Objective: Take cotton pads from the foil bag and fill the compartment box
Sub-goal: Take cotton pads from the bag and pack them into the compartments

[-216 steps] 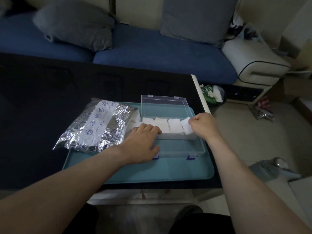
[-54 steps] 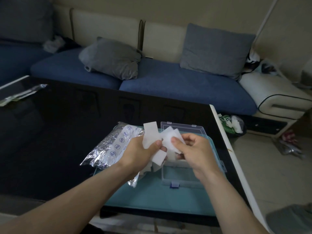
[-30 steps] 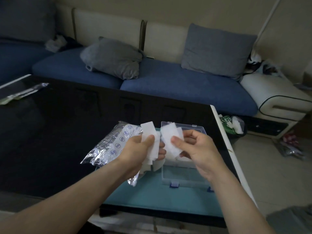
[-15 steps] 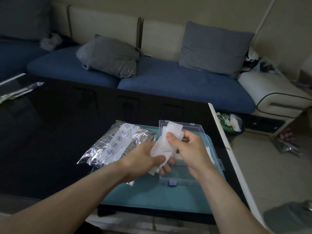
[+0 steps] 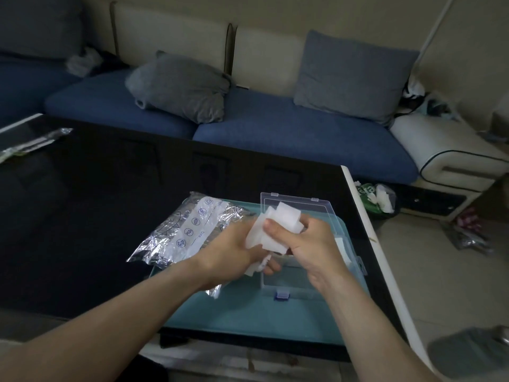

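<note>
White cotton pads (image 5: 271, 230) are bunched in my two hands, too many to count. My right hand (image 5: 308, 244) pinches the bunch from the top with thumb and fingers. My left hand (image 5: 234, 253) holds it from below. Both hands are up above one clear box (image 5: 292, 282) with its lid standing open. The box sits on one teal tray (image 5: 248, 312). One shiny foil bag (image 5: 190, 230) lies on the tray's left side. Farther back are two grey pillows (image 5: 179, 86) on a blue couch (image 5: 303, 133).
</note>
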`<state>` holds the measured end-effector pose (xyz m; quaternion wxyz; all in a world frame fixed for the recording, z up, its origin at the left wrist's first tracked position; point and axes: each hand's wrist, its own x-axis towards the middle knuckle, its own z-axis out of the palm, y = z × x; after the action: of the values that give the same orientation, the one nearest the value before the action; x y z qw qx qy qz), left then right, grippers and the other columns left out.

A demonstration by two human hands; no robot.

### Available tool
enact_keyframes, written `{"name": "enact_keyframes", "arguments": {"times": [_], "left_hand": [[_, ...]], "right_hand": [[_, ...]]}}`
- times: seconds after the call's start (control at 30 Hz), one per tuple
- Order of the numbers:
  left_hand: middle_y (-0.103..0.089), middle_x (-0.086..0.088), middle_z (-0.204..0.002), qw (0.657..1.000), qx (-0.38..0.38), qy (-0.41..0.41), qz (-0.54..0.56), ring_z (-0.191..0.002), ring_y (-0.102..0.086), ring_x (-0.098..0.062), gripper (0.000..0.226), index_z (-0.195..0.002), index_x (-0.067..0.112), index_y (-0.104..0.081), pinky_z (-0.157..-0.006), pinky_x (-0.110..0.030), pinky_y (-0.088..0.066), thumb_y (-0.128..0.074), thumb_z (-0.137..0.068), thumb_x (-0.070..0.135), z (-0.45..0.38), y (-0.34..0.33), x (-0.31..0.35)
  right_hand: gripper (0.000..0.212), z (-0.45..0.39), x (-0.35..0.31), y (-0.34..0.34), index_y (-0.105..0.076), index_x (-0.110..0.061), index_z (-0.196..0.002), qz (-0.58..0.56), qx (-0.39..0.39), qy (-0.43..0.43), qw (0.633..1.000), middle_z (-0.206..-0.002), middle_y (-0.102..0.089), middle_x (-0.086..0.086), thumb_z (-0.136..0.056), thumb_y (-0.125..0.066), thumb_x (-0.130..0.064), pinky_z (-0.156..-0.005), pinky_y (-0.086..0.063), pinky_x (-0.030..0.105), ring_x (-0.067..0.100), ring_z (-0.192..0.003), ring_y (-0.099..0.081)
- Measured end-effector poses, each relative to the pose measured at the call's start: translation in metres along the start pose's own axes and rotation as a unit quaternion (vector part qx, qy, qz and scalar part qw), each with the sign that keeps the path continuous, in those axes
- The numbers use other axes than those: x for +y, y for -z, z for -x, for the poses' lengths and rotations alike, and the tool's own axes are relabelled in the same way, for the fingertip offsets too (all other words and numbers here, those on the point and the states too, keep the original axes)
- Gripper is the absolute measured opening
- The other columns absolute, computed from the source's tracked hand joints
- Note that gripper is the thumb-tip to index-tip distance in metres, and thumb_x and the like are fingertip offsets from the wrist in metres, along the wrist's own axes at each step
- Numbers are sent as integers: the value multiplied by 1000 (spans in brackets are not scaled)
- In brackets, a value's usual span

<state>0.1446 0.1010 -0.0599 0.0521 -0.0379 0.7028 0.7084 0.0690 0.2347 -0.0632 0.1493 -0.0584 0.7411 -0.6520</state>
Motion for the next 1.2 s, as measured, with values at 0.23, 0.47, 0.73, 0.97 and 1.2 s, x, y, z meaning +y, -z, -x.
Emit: {"name": "enact_keyframes", "arguments": {"times": [0.23,0.47,0.73,0.97,1.2], "left_hand": [[-71,-15,-91,999,-22,21,31,-71,-69,-23,28,-114,-1,-52,-64,-27,-56,-39,-95,-18,0,7,-7],[-70,-30,-97,990,69,50,116,-80,-73,-37,24,-119,-13,-52,-76,-42,-62,-53,-97,-4,-9,15,-11],[-67,-22,-60,992,88,56,-66,-41,-53,-24,15,-87,-5,-67,-40,-26,-42,-69,-90,10,-9,17,-10],[-60,-8,-49,988,88,16,-123,-39,-48,-22,33,-88,-8,-63,-39,-24,-35,-60,-98,23,-8,13,-10],[-66,-24,-76,997,69,36,6,-61,-63,-28,35,-99,-12,-63,-55,-33,-53,-52,-102,20,-11,13,-10]], "right_hand": [[17,-7,0,9,-74,-12,-93,-29,60,21,998,-86,-78,1,-82,-82,-21,-62,-57,29,17,-80,-76],[42,-6,-11,34,-73,-10,-103,-108,-65,-20,992,-97,-79,4,-64,-84,-20,-61,-57,28,18,-88,-76],[52,-7,-4,31,-74,-2,-106,-39,-108,-6,993,-101,-78,11,-58,-86,-19,-82,-60,41,27,-95,-75],[25,-8,3,21,-75,-7,-101,-26,-87,-35,995,-95,-79,6,-79,-82,-17,-80,-58,34,21,-90,-75],[28,-10,4,20,-75,-9,-95,15,-12,-3,1000,-87,-79,3,-71,-89,-13,-71,-61,35,21,-82,-76]]}}
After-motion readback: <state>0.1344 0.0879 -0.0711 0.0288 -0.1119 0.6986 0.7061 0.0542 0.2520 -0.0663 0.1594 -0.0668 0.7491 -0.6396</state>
